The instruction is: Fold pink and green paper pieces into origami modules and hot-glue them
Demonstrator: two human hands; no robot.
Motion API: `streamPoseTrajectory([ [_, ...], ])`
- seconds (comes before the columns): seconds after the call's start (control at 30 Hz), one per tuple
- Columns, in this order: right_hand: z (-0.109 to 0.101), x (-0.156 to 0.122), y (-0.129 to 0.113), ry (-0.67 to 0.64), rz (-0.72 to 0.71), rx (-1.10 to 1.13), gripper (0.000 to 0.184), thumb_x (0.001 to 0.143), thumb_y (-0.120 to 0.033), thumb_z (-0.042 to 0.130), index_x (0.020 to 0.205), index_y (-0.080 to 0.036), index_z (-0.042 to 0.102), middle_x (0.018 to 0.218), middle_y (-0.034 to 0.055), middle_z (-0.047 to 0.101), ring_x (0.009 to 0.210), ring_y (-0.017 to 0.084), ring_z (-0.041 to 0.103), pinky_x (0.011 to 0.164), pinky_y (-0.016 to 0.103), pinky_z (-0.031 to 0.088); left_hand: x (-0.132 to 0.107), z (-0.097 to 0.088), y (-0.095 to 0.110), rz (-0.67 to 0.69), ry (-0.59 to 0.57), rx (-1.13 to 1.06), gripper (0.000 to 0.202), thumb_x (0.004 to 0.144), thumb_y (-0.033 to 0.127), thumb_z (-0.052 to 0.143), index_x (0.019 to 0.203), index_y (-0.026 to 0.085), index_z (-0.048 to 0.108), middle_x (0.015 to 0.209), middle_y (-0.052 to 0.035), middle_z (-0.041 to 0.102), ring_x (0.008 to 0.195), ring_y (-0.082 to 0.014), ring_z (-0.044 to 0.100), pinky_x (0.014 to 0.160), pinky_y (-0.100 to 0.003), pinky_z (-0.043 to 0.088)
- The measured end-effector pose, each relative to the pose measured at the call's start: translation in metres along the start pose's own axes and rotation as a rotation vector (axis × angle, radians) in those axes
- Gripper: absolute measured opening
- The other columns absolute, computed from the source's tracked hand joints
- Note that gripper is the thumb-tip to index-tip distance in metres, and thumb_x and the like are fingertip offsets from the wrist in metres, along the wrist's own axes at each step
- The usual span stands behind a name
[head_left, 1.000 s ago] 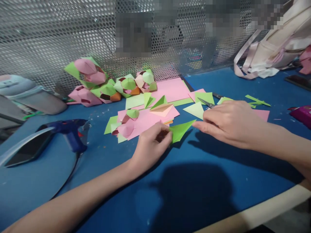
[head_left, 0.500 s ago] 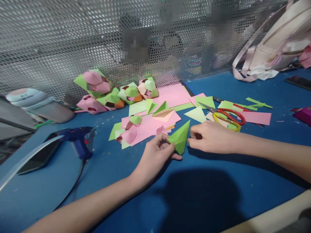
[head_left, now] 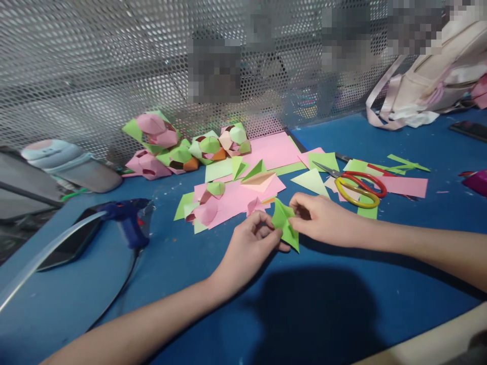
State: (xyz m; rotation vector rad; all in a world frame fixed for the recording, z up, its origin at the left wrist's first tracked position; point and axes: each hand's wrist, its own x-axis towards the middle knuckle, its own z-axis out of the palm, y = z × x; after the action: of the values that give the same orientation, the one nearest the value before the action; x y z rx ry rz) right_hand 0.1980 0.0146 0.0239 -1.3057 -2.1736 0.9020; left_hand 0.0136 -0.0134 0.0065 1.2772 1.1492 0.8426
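A folded green paper piece [head_left: 286,228] stands on the blue table [head_left: 327,304], pinched from both sides. My left hand [head_left: 249,246] grips its left edge with curled fingers. My right hand [head_left: 323,220] pinches its upper right part. Just behind lie loose pink and green paper sheets [head_left: 236,195] with small folded bits on them. Red and yellow scissors [head_left: 357,185] rest to the right of the sheets, close to my right hand.
Several finished pink and green folded paper shapes [head_left: 182,147] sit against the perforated metal screen [head_left: 114,66]. A blue glue gun [head_left: 125,215] lies at the left beside a dark phone [head_left: 64,248]. A pale bag [head_left: 429,81] is at the back right.
The green paper went from a flat triangle to a smaller, upright folded piece. My right hand drew in from the scissors' area to pinch it; the scissors came into view.
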Motion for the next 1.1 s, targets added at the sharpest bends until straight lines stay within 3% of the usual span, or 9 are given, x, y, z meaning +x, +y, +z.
streamPoseTrajectory([
  [0.07, -0.004, 0.005, 0.01, 0.011, 0.027, -0.025, 0.003, 0.075, -0.021, 0.053, 0.078, -0.02, 0.051, 0.069, -0.0031, 0.059, 0.06, 0.011, 0.051, 0.052, 0.023, 0.035, 0.003, 0.0, -0.001, -0.011, 0.024, -0.019, 0.021, 0.079, 0.021, 0.062, 0.085, 0.018, 0.042, 0.065, 0.0061, 0.059, 0.061, -0.0142, 0.07, 0.06, -0.022, 0.051],
  [0.2, -0.006, 0.014, 0.031, -0.024, 0.055, 0.029, 0.016, 0.071, -0.016, 0.054, 0.087, -0.02, 0.054, 0.077, -0.0013, 0.063, 0.065, 0.013, 0.056, 0.052, 0.023, 0.037, 0.008, -0.003, -0.002, 0.001, 0.027, 0.013, 0.029, 0.077, 0.018, 0.062, 0.096, 0.02, 0.04, 0.073, 0.0056, 0.059, 0.055, -0.0115, 0.067, 0.055, -0.022, 0.051],
  [0.4, -0.005, 0.011, 0.037, -0.057, -0.041, -0.051, 0.027, 0.073, -0.013, 0.053, 0.098, -0.021, 0.057, 0.08, -0.0004, 0.064, 0.068, 0.013, 0.056, 0.056, 0.024, 0.037, 0.01, -0.014, -0.005, 0.071, 0.044, 0.236, 0.019, 0.087, 0.029, 0.051, 0.103, 0.019, 0.047, 0.065, 0.005, 0.056, 0.046, -0.0089, 0.055, 0.046, -0.021, 0.043],
  [0.7, 0.001, 0.009, 0.038, -0.032, -0.059, -0.058, 0.043, 0.074, -0.016, 0.058, 0.117, -0.018, 0.051, 0.079, -0.0009, 0.059, 0.069, 0.013, 0.054, 0.06, 0.024, 0.038, 0.006, -0.027, -0.011, 0.324, 0.1, 0.695, 0.013, 0.085, 0.02, 0.054, 0.098, 0.02, 0.057, 0.078, 0.0017, 0.06, 0.067, -0.0105, 0.055, 0.063, -0.024, 0.045],
  [0.77, 0.0, 0.01, 0.039, -0.072, -0.126, -0.099, 0.041, 0.073, -0.012, 0.057, 0.114, -0.018, 0.053, 0.077, -0.0012, 0.057, 0.067, 0.013, 0.051, 0.059, 0.024, 0.036, 0.004, -0.029, -0.013, 0.354, 0.079, 0.75, 0.018, 0.084, 0.017, 0.053, 0.102, 0.02, 0.056, 0.08, 0.0014, 0.061, 0.069, -0.0109, 0.056, 0.065, -0.023, 0.046],
  [0.9, -0.002, 0.009, 0.041, -0.107, -0.377, -0.235, 0.017, 0.075, -0.007, 0.053, 0.088, -0.016, 0.059, 0.075, 0.0015, 0.055, 0.071, 0.015, 0.049, 0.067, 0.027, 0.038, 0.003, -0.032, -0.017, 0.449, 0.038, 0.9, 0.026, 0.084, 0.013, 0.053, 0.109, 0.019, 0.055, 0.086, -0.0014, 0.063, 0.077, -0.0133, 0.059, 0.071, -0.025, 0.048],
  [1.0, -0.001, 0.008, 0.042, -0.109, -0.514, -0.247, 0.026, 0.078, -0.004, 0.049, 0.099, -0.015, 0.06, 0.092, 0.0075, 0.061, 0.087, 0.019, 0.051, 0.08, 0.032, 0.04, 0.003, -0.034, -0.02, 0.565, -0.016, 0.976, 0.024, 0.086, 0.012, 0.05, 0.108, 0.018, 0.058, 0.092, -0.0047, 0.064, 0.084, -0.0154, 0.06, 0.074, -0.027, 0.048],
  [1.1, 0.0, 0.007, 0.044, -0.127, -0.562, -0.257, 0.04, 0.079, 0.0, 0.045, 0.115, -0.016, 0.057, 0.101, 0.0083, 0.063, 0.093, 0.02, 0.05, 0.083, 0.033, 0.039, 0.005, -0.036, -0.021, 0.67, -0.081, 0.996, 0.023, 0.087, 0.01, 0.048, 0.104, 0.017, 0.06, 0.097, -0.0069, 0.064, 0.092, -0.0172, 0.058, 0.08, -0.03, 0.048],
])
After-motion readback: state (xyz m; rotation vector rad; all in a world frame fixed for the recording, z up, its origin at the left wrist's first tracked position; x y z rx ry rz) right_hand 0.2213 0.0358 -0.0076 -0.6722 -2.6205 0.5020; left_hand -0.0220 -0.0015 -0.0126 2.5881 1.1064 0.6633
